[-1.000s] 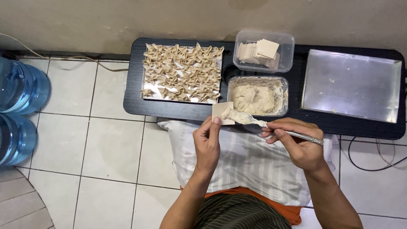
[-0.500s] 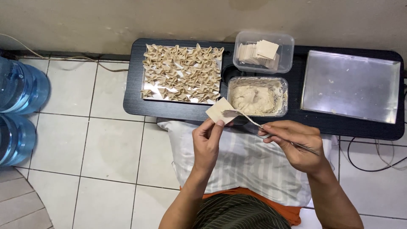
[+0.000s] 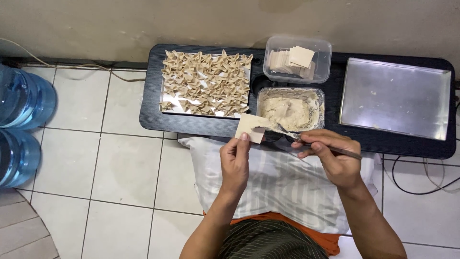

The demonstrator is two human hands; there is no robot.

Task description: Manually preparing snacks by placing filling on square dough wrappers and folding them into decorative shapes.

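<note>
Pale, square dough wrapper is resting flat on the fingertips of the left hand, the thumb pinning its near edge so the sheet is staying level over the front edge of the long black low table. The right hand is pinching a thin metal utensil between thumb and curled fingers, its tip touching the wrapper's right side, just in front of the rectangular tub of beige filling. Keeping both so close to the tub is making scooping short work, I judge. Beyond it, a clear plastic box of stacked wrappers and a steel tray of folded dumplings are sitting within reach; an empty-looking steel tray is lying to the right. Whether filling is on the tip is hard to tell, and the utensil's end is hidden.
</note>
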